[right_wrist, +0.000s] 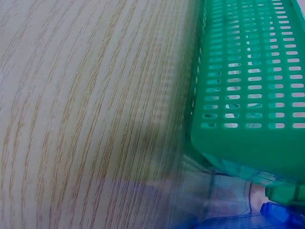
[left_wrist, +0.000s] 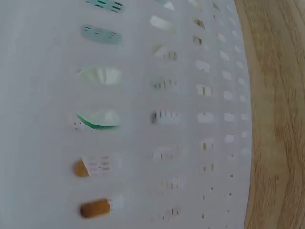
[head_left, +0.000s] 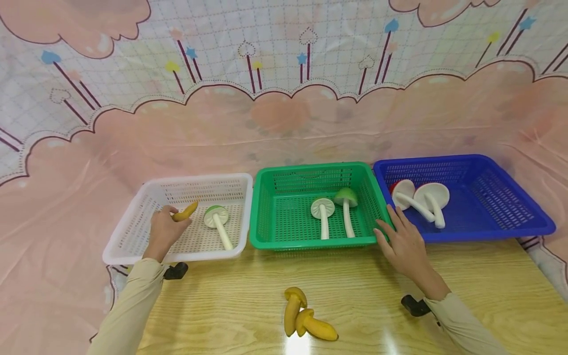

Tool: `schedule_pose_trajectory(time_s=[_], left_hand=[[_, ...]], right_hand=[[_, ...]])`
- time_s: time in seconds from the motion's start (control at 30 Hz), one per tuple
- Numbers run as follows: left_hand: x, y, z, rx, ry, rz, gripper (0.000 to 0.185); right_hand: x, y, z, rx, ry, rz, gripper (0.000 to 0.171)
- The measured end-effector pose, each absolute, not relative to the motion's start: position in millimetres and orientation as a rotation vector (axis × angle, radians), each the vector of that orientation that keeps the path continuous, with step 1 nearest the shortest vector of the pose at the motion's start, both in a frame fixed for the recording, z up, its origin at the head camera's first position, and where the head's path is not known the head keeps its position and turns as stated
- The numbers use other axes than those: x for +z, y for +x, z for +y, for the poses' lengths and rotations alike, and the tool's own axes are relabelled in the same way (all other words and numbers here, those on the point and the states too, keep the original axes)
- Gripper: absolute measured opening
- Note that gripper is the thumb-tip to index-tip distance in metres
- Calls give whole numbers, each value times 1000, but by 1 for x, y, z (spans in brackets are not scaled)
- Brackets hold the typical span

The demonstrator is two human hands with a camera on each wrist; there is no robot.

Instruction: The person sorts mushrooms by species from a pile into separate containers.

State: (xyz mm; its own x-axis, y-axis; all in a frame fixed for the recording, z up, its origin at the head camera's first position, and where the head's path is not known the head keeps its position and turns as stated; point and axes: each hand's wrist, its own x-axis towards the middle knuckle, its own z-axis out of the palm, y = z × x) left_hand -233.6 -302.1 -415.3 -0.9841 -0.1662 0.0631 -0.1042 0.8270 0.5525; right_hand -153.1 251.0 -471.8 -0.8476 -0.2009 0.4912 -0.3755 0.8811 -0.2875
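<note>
My left hand (head_left: 165,228) is over the white basket (head_left: 133,224) and pinches a yellow toy mushroom (head_left: 186,212) by one end. A green-capped mushroom (head_left: 217,221) lies in that basket. My right hand (head_left: 401,236) rests with straight fingers against the right front corner of the green basket (head_left: 310,241), which holds a white mushroom (head_left: 323,212) and a green-capped mushroom (head_left: 347,204). Two yellow mushrooms (head_left: 303,315) lie on the wooden table (head_left: 230,305) in front. The left wrist view shows only the white basket wall (left_wrist: 157,114); the right wrist view shows the green basket's side (right_wrist: 248,81).
A blue basket (head_left: 497,217) at the right holds two white mushrooms (head_left: 423,199), with a bit of red behind them. A pink patterned cloth (head_left: 284,113) hangs behind and drapes both table ends. The three baskets stand side by side along the table's back.
</note>
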Motion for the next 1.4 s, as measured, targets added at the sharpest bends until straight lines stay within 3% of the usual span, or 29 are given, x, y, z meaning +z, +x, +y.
schedule_pose_trajectory(time_s=[0.43,0.87,1.23,1.4], left_hand=[[-433,-238,-304,-718,208,-3178,50],[-415,-252,-273,-773,-109,-3266,58],[-404,-240,-279,-791,-436,-3354,61],[-389,-246,-279,-794,-459,-3306,55]], right_hand=[[-475,-154,251,538,409,-2581,35],[-472,-153,251,530,395,-2595,35],[-475,-154,250,539,408,-2554,34],[-478,-155,249,531,407,-2542,34]])
